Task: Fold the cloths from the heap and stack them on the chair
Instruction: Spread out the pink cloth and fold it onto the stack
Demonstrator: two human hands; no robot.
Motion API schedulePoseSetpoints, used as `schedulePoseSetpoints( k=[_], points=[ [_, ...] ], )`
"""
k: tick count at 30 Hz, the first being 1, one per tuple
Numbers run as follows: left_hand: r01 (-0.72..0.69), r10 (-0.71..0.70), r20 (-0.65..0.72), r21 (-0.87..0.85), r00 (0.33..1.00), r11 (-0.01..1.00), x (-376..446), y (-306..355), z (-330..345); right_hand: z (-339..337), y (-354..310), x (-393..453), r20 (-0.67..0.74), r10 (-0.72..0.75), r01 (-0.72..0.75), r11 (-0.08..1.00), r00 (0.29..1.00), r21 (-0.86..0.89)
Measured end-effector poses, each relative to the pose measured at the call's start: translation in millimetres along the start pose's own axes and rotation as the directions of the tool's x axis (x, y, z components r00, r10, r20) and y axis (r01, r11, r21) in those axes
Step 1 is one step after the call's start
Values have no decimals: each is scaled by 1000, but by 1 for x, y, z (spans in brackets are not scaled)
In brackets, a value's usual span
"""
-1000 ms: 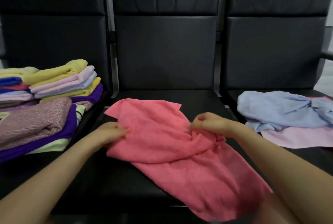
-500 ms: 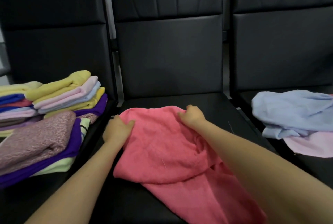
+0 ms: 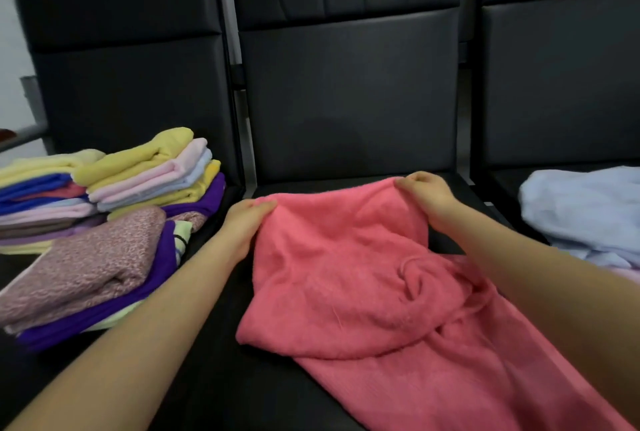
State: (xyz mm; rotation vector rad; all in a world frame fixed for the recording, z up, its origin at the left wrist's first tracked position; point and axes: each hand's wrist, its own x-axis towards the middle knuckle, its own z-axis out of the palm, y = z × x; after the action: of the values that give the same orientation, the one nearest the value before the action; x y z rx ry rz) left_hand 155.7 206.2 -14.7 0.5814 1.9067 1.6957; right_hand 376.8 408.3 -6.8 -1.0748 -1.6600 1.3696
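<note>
on the middle seat (image 3: 346,184), both hands' grip pinches the pink cloth (image 3: 346,278).

Pink cloth (image 3: 346,274): fuzzy terry-like pile, matt. Chairs (image 3: 349,94): black leather-like upholstery, smooth, faint sheen. Stack (image 3: 145,174): soft matt cloths; mauve one (image 3: 86,268) mottled, nubbly. Blue cloth (image 3: 581,209): thin, crumpled, matt.

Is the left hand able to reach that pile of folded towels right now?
Probably yes, but not freely: the left hand grips the pink cloth. The folded pile sits on the next seat beside it, with nothing between.
</note>
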Motion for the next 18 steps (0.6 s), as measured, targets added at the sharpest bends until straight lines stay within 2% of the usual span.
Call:
schedulePoseSetpoints(
  k=[4, 6, 8, 10, 11, 13, 15, 18],
  points=[
    [-178, 198, -65, 228, 978, 957, 43, 48, 21, -14, -24, 29, -272, -104, 94, 994, 957, -48],
    [-195, 250, -114, 359, 961, 913, 62, 66, 35, -18, -36, 41, -363, -142, 103, 987, 921, -125],
    [-171, 288, -147, 527, 946, 833, 74, 69, 47, -19, -40, 45, -331, -157, 63, 958, 930, -278],
    [-102, 284, -141, 712, 949, 695, 70, 61, 58, -18, -36, 35, -249, -137, -11, 857, 959, -515],
    [-73, 262, -140, 745, 955, 663, 63, 54, 62, -18, -34, 27, -220, -111, -44, 799, 969, -599],
    [-81, 231, -105, 736, 967, 673, 43, 37, 69, -20, -25, 11, -187, -61, -76, 760, 981, -645],
    [-167, 256, -32, 679, 966, 715, 9, 24, 73, -26, -18, -14, -156, -32, -72, 782, 987, -619],
    [-324, 346, 77, 584, 935, 745, -50, 16, 71, -31, -18, -50, -105, -65, -1, 846, 992, -533]
  ],
)
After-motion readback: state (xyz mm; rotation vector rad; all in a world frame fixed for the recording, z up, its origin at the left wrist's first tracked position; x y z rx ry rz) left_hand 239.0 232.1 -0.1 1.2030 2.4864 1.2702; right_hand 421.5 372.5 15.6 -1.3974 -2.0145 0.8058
